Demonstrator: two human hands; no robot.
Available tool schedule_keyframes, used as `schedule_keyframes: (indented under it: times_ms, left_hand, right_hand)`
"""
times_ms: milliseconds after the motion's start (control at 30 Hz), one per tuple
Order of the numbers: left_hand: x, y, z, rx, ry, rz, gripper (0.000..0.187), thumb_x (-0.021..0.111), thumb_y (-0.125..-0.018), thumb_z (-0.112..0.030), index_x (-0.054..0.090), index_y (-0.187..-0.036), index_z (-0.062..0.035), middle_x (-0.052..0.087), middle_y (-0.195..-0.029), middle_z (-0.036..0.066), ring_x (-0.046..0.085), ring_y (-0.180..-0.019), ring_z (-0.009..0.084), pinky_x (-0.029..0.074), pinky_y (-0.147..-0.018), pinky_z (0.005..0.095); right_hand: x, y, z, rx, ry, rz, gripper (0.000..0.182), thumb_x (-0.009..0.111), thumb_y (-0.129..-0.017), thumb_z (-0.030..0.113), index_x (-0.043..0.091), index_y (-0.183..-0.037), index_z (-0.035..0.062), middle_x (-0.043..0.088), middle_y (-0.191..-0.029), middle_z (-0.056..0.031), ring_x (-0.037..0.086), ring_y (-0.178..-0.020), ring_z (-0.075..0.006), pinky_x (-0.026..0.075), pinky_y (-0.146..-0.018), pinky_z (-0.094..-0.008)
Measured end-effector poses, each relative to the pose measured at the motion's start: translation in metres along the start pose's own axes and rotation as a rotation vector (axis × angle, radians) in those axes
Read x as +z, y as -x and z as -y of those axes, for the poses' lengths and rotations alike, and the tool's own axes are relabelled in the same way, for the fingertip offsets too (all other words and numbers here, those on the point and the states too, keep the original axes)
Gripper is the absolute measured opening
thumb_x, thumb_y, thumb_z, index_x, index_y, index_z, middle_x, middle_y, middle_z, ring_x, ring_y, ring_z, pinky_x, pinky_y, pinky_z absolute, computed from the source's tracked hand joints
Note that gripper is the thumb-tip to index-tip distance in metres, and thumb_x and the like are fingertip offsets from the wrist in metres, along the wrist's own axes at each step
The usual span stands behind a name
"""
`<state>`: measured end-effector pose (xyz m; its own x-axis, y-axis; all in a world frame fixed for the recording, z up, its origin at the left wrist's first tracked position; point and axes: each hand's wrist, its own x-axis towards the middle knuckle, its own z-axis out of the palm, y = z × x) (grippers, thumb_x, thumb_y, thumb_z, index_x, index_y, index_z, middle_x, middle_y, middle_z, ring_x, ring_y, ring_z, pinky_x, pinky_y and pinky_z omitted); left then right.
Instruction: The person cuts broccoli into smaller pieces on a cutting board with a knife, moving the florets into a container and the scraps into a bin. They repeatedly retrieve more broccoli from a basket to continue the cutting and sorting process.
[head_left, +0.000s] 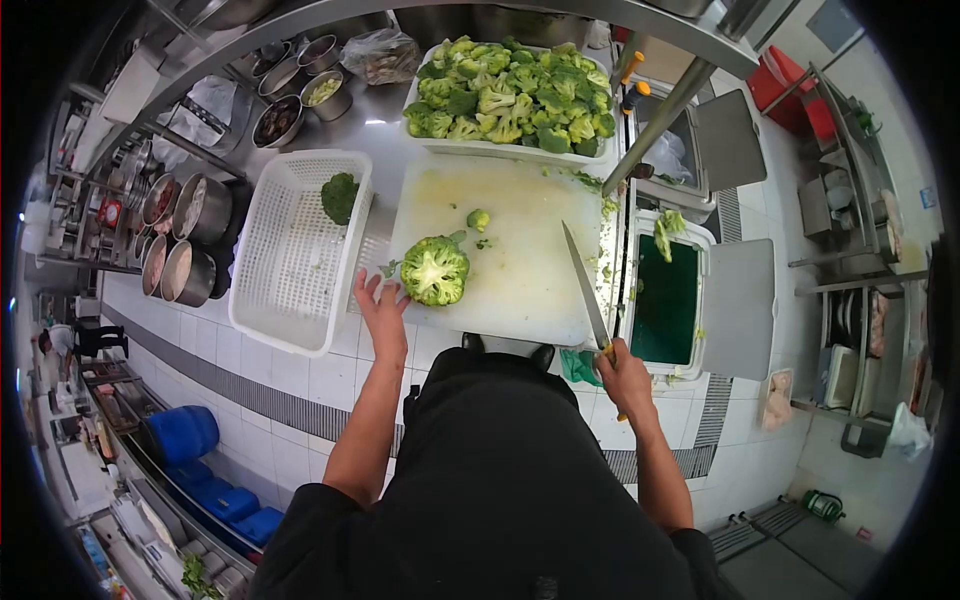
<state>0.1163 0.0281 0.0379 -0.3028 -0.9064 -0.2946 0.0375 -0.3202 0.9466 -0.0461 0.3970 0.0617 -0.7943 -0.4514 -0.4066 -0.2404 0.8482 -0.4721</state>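
Observation:
A broccoli head (434, 271) lies cut side up at the left of a white cutting board (520, 260). Beside its lower left edge is my left hand (381, 312), fingers apart and holding nothing. My right hand (625, 378) grips the handle of a long knife (587, 285), whose blade points away over the board's right side. One small floret (478, 220) and some crumbs lie near the head. In the white perforated basket (290, 250) on the left sits another broccoli head (340, 198).
A white tub (500, 147) heaped with cut broccoli (510, 95) stands behind the board. Right of the board is a green-lined bin (668, 310) with scraps on its rim. Metal bowls (278, 122) stand back left. A slanting metal post (660, 125) rises at back right.

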Motion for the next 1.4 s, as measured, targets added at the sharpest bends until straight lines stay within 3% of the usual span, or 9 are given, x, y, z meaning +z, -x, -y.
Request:
schedule_keyframes:
  times_ms: [33,100,267,333,500,867,1100,1267,1400]
  left_hand:
    - [-0.002,0.005,0.005,0.003,0.009,-0.004,0.059,0.063,-0.101,-0.014,0.036,-0.153,-0.0074,0.040,-0.152,0.015,0.053,-0.129,0.0261,0.053,-0.101,0.0397]
    - [-0.007,0.018,0.015,0.288,-0.486,0.068,0.067,0.073,-0.094,-0.014,0.038,-0.151,-0.0096,0.036,-0.150,0.016,0.049,-0.132,0.0288,0.053,-0.100,0.0396]
    - [0.017,0.020,0.025,0.284,-0.444,0.189,0.081,0.084,-0.082,-0.013,0.039,-0.150,-0.0079,0.039,-0.147,0.018,0.047,-0.134,0.0333,0.051,-0.103,0.0431]
    - [0.021,0.009,0.028,0.556,-0.762,0.193,0.082,0.084,-0.083,-0.015,0.039,-0.151,-0.0044,0.038,-0.149,0.019,0.048,-0.133,0.0357,0.046,-0.110,0.0440]
    - [0.027,-0.013,0.023,0.513,-0.620,0.288,0.083,0.086,-0.080,-0.016,0.043,-0.151,-0.0073,0.034,-0.154,0.023,0.042,-0.141,0.0401,0.040,-0.116,0.0465]
    - [0.063,0.003,0.018,0.366,-0.599,0.421,0.065,0.082,-0.082,-0.017,0.053,-0.140,-0.0084,0.043,-0.145,0.019,0.052,-0.131,0.0388,0.046,-0.110,0.0437]
    - [0.069,0.002,0.004,0.378,-0.687,0.443,0.069,0.082,-0.082,-0.015,0.048,-0.142,-0.0073,0.044,-0.143,0.017,0.051,-0.130,0.0370,0.047,-0.108,0.0433]
    - [0.062,-0.005,0.014,0.451,-0.607,0.480,0.075,0.083,-0.080,-0.014,0.047,-0.146,-0.0078,0.044,-0.144,0.016,0.049,-0.133,0.0353,0.045,-0.112,0.0423]
    - [0.059,-0.007,0.018,0.332,-0.527,0.481,0.079,0.083,-0.081,-0.014,0.048,-0.151,-0.0085,0.045,-0.144,0.017,0.050,-0.134,0.0333,0.043,-0.113,0.0407]
  right_hand:
    - [0.000,0.003,0.004,-0.007,-0.013,-0.048,0.034,0.062,-0.099,0.033,0.058,-0.119,0.0066,0.071,-0.082,-0.0280,0.069,-0.081,-0.0510,0.052,-0.072,-0.0586]
    - [-0.003,0.002,0.017,-0.038,-0.061,-0.039,0.034,0.062,-0.098,0.033,0.058,-0.119,0.0065,0.071,-0.083,-0.0280,0.069,-0.081,-0.0509,0.052,-0.072,-0.0583]
    - [-0.005,-0.019,0.071,-0.236,-0.024,0.132,0.034,0.061,-0.099,0.036,0.058,-0.113,0.0056,0.071,-0.082,-0.0275,0.068,-0.081,-0.0507,0.052,-0.074,-0.0585]
    - [0.006,-0.037,0.086,-0.230,-0.004,0.148,0.033,0.060,-0.099,0.036,0.057,-0.113,0.0056,0.071,-0.083,-0.0272,0.068,-0.082,-0.0505,0.051,-0.075,-0.0589]
    - [0.019,-0.049,0.104,-0.132,-0.020,-0.039,0.034,0.056,-0.102,0.035,0.055,-0.117,0.0052,0.071,-0.083,-0.0271,0.068,-0.082,-0.0503,0.051,-0.075,-0.0591]
    - [-0.046,0.018,0.120,-0.171,0.014,0.237,0.032,0.057,-0.100,0.033,0.056,-0.118,0.0058,0.071,-0.081,-0.0265,0.068,-0.080,-0.0500,0.051,-0.072,-0.0581]
    - [-0.014,0.011,0.095,-0.231,0.010,-0.102,0.031,0.062,-0.100,0.028,0.055,-0.119,0.0055,0.069,-0.076,-0.0252,0.068,-0.071,-0.0476,0.051,-0.064,-0.0561]
    - [0.000,-0.013,0.057,-0.164,0.156,-0.055,0.030,0.061,-0.100,0.028,0.055,-0.118,0.0049,0.068,-0.073,-0.0263,0.067,-0.069,-0.0481,0.051,-0.062,-0.0563]
    - [-0.036,0.011,0.097,-0.100,-0.003,0.066,0.033,0.060,-0.100,0.029,0.055,-0.120,0.0030,0.069,-0.076,-0.0279,0.067,-0.074,-0.0500,0.051,-0.068,-0.0573]
